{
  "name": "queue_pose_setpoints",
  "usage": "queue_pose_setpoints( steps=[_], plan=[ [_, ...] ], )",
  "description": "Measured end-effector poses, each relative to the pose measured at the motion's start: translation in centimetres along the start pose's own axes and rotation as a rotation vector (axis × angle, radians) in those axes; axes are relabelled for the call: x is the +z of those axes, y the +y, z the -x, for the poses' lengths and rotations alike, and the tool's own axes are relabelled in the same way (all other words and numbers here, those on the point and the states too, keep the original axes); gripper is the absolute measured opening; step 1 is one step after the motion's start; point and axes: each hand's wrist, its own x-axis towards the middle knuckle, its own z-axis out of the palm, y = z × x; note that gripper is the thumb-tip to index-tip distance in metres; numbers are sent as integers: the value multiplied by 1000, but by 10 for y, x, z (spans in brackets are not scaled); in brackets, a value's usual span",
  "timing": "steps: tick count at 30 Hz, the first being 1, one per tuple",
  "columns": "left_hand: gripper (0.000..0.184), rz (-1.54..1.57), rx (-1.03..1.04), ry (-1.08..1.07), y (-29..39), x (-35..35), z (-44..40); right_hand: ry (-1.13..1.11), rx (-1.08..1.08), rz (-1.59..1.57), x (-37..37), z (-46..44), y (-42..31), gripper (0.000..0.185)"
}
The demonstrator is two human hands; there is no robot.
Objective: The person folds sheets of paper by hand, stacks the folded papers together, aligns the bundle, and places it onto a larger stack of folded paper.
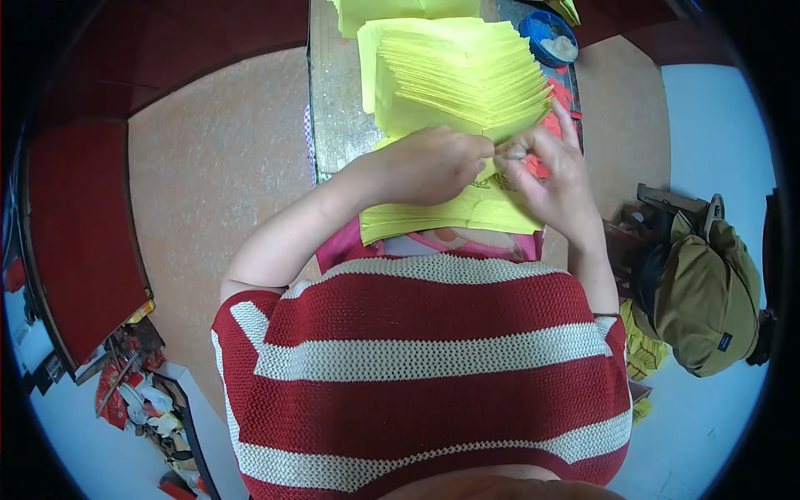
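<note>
Sitting nearside of the fanned yellow stack [467,79], the curled left hand [437,167] and looser right hand [554,173] nearly meet above the yellow sheets [450,217] (whether either grips one, I can't tell)

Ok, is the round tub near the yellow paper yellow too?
No, the round tub is blue, while the fanned paper is yellow.

A small workroom, by the look of it: a worn desk [337,104] bears thick stacks of yellow sheets [467,75] and a blue tub [547,38], while an olive backpack [704,292] and mixed clutter [154,404] sit off to the sides.
</note>
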Motion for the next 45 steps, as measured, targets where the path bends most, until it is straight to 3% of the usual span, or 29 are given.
queue_pose_setpoints(
  steps=[2, 4, 5, 7, 8, 10, 11, 12, 14, 15, 16, 18, 22, 25, 28, 31, 35, 38, 40, 41, 43, 44, 45],
  plan=[
    [22, 0, 15, 12, -2, -5, -3, 4, -11, 6, -6, 0, -1, 15],
    [22, -40, 44, -63, -8, -10, -8, 46, -113, 389, -22, 6, -18, 19],
    [22, -38, 46, -64, -13, -12, -14, -16, -109, 403, -21, 9, -26, 22],
    [22, 76, -40, 195, -20, -16, -23, -137, -103, 300, -2, 22, -29, 22],
    [22, 72, -36, 196, -17, -21, -22, -255, -100, 197, 4, 26, -29, 23],
    [23, 98, -140, 297, -5, -36, -20, -288, -130, 217, -3, 20, -21, 26],
    [19, -90, -67, 435, 0, -37, -17, -280, -102, 186, -5, 18, -17, 25],
    [19, -90, -69, 433, 6, -36, -12, -270, -74, 157, -7, 15, -13, 25],
    [18, -237, 207, 551, 18, -36, 0, -247, -65, 134, -5, 8, -8, 23],
    [19, -160, 172, 402, 26, -37, 8, -201, -62, 142, -2, 6, -6, 21],
    [19, -161, 170, 402, 26, -34, 9, -154, -58, 150, 0, 4, -4, 20],
    [23, -188, 88, 54, 17, -21, 12, -138, -52, 139, 2, 1, -1, 16],
    [31, -133, 17, -68, -4, 3, 2, -180, -26, 72, 1, 2, -8, 6],
    [31, -15, -65, -78, -9, -5, -3, -158, -4, 41, 0, 11, -12, 8],
    [28, 92, -11, -69, -13, -7, -4, -228, 96, 22, -8, 16, -4, 11],
    [26, 59, -23, -61, -3, -5, -1, -72, 42, -11, -1, 6, -5, 14],
    [24, -12, 24, -44, -2, -6, -6, -24, 13, -64, 3, 0, -1, 14],
    [21, -12, 53, -66, -5, -10, -10, 5, -26, 94, -14, 7, -9, 16],
    [19, -65, 80, 100, -8, -13, -11, -100, -104, 308, -24, 10, -28, 18],
    [19, -65, 82, 97, -6, -17, -10, -228, -65, 260, -20, 13, -34, 20],
    [16, -227, 21, 398, 4, -27, -8, -264, -76, 209, -10, 18, -27, 20],
    [16, -228, 20, 400, 7, -29, -6, -308, -94, 153, -6, 18, -23, 22],
    [16, -206, 136, 483, 10, -29, -3, -270, -80, 164, -7, 16, -19, 24]
  ],
)
